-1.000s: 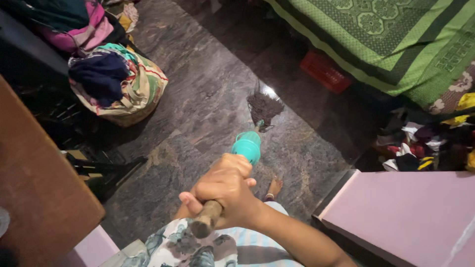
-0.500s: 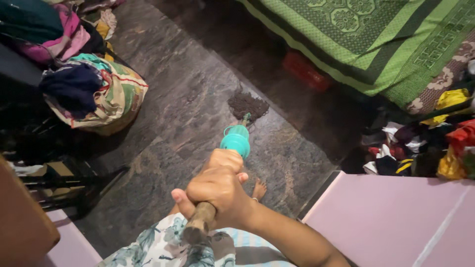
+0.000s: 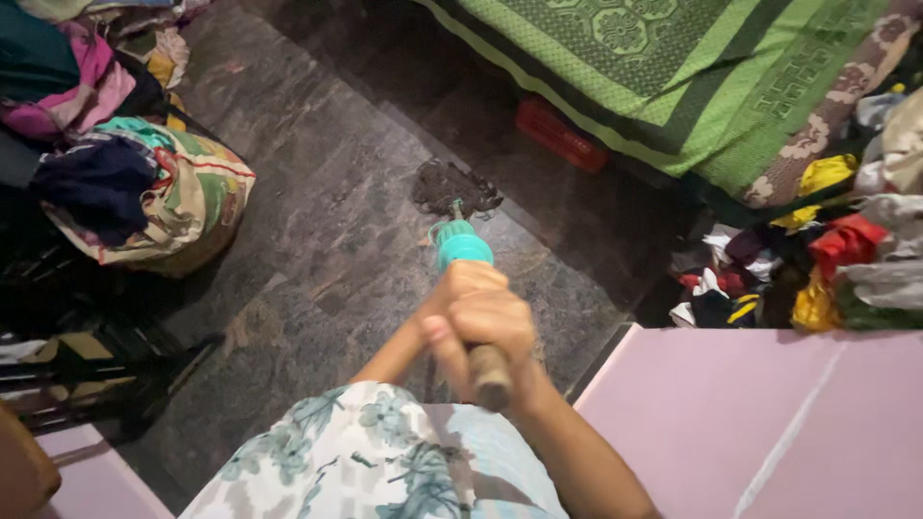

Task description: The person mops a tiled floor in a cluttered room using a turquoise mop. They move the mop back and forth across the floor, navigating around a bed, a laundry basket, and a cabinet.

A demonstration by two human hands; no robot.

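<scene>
Teal plastic collars the lower part of the mop point(image 3: 462, 244), just above its dark, ragged head, which rests on the grey stone floor point(image 3: 317, 240) near the middle of the room. The wooden upper end of the handle rises toward the camera and sticks out below the grip. Both hands are stacked on it: the right hand point(image 3: 492, 317) is wrapped around the wood with fingers curled tight, and the left hand point(image 3: 444, 332) is pressed against it from the left, fingers also closed on the handle, though how they interlock cannot be told. A floral-print garment point(image 3: 375, 461) fills the bottom edge. Beyond the mop head lies a bed with a green patterned cover point(image 3: 673, 67), and a red crate point(image 3: 560, 135) sits under it. Left stands a bag stuffed with clothes point(image 3: 154, 192). Right, loose clothes are piled point(image 3: 817, 259) behind a pink board point(image 3: 769, 423).
</scene>
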